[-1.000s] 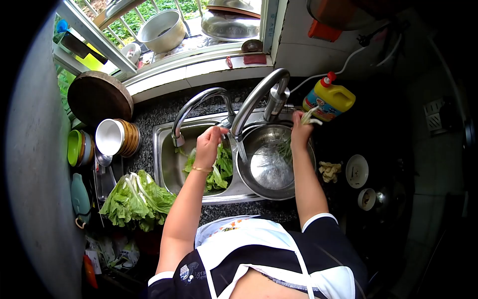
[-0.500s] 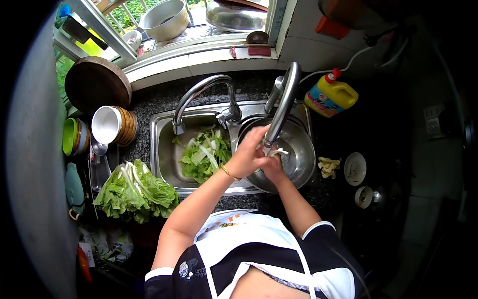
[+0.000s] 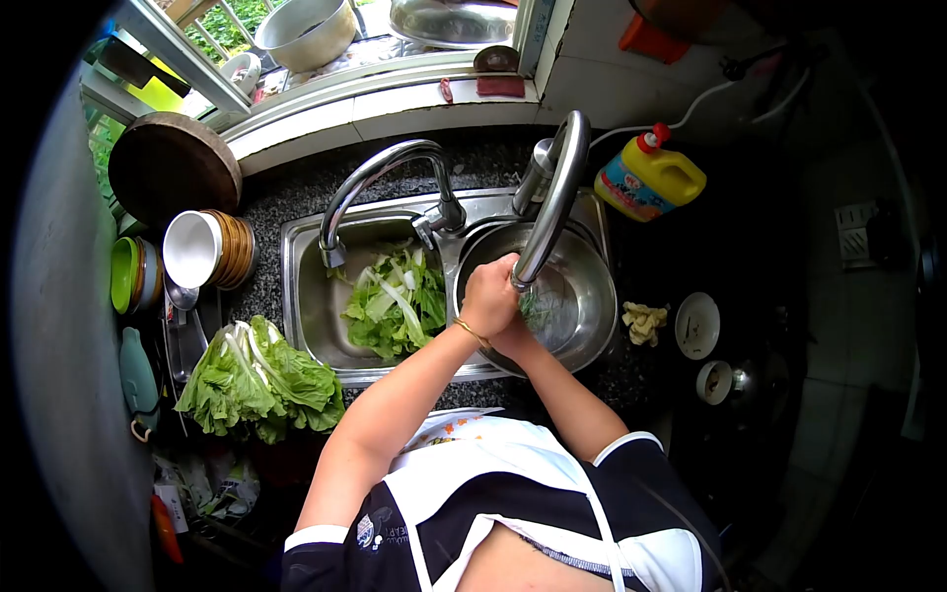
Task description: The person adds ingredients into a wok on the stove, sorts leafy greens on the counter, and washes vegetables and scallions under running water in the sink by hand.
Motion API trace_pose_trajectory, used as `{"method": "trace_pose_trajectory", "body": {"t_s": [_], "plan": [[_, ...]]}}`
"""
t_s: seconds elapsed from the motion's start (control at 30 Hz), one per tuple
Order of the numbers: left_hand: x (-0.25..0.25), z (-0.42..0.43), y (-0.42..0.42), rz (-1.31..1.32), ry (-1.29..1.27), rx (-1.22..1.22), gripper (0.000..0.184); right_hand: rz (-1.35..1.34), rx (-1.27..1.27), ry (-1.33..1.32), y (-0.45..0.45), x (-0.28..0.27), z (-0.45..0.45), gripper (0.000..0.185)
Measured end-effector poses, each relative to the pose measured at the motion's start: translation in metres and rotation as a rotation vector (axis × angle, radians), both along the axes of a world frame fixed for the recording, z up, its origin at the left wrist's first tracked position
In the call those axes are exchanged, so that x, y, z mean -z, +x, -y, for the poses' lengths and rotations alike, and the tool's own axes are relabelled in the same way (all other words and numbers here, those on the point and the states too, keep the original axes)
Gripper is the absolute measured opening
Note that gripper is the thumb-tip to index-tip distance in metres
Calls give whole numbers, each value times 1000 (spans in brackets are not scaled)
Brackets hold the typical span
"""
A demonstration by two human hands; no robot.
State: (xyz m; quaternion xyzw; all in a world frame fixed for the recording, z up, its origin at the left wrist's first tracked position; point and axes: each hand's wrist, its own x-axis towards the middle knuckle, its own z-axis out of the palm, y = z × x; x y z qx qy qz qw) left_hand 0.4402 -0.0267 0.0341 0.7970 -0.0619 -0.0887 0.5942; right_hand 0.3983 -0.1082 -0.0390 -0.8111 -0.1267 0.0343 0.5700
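My left hand (image 3: 490,299) is closed just below the spout of the right faucet (image 3: 558,212), over the metal basin (image 3: 582,306) in the right sink. Against it and partly behind it is my right hand (image 3: 512,336), its fingers hidden. Whatever lies between the hands does not show. Some thin green stalks (image 3: 536,306) are in the basin beside the hands. Loose green leaves (image 3: 397,302) with white stems lie in the left sink (image 3: 314,316), under the left faucet (image 3: 390,153). A large bunch of leafy greens (image 3: 258,381) rests on the counter to the left.
Stacked bowls (image 3: 194,249) and a round wooden board (image 3: 175,170) stand at the left. A yellow detergent bottle (image 3: 651,178) is at the back right. Ginger pieces (image 3: 644,324), a white dish (image 3: 697,326) and a small bowl (image 3: 713,382) sit at the right.
My hands, apart a second ago with white stalks in the right one, came together under the right faucet and are now pressed close. The faucet spout has swung to the right.
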Motion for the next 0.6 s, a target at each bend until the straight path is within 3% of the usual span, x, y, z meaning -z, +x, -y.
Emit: {"method": "trace_pose_trajectory", "body": {"t_s": [0.1, 0.13, 0.17, 0.23, 0.37, 0.43, 0.5, 0.57, 0.6], "plan": [[11, -14, 8, 79, -214, 71, 29, 32, -11, 40, 3, -3, -4, 25], [6, -16, 8, -61, -447, 87, 43, -122, -34, 175, 6, -19, -4, 25], [0, -23, 6, -180, -567, 87, 45, -277, -56, 310, 8, -28, -4, 25], [-10, -36, 4, -145, -552, -11, 47, -331, -68, 372, 10, -25, -1, 19], [37, -61, -7, -181, -485, -43, 42, -427, -95, 582, 17, -31, 2, 12], [44, -63, -19, -266, -522, -57, 35, -411, -36, 779, 23, -39, 3, 17], [51, -63, -27, -267, -442, -18, 31, -385, 4, 757, 24, -47, 5, 21], [59, -60, -34, -208, -386, -15, 28, -477, 21, 1055, 24, -62, 5, 27], [49, -56, -35, -79, -260, 4, 29, -454, -10, 1047, 26, -55, 9, 35]]}}
